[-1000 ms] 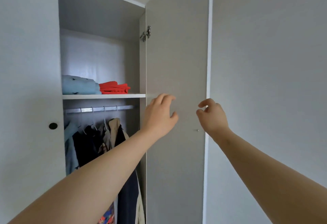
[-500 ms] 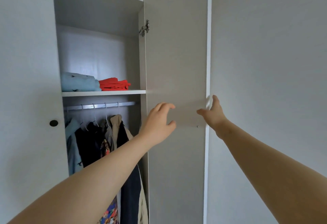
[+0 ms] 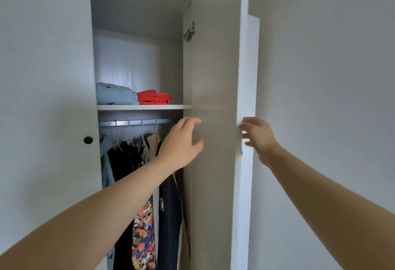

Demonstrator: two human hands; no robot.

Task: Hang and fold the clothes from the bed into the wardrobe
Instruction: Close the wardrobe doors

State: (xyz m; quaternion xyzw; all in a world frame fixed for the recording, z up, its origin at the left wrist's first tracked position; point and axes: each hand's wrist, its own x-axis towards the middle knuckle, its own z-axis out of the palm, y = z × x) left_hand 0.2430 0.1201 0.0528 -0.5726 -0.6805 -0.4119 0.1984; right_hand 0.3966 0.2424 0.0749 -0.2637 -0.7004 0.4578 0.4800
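While the wardrobe door (image 3: 213, 77) stands vertical, left hand (image 3: 181, 143) and right hand (image 3: 259, 137) flank it, loose-fingered, empty.

hands (image 3: 181, 144) (image 3: 259, 137) at wardrobe door (image 3: 213, 67)

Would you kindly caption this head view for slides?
Right hand at the edge of the open grey wardrobe door; left hand near hung clothes.

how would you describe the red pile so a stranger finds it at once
Look inside the open wardrobe, at the white shelf above the hanging rail. Two folded piles sit there; the red pile is the right one, flatter than the pale blue pile beside it.
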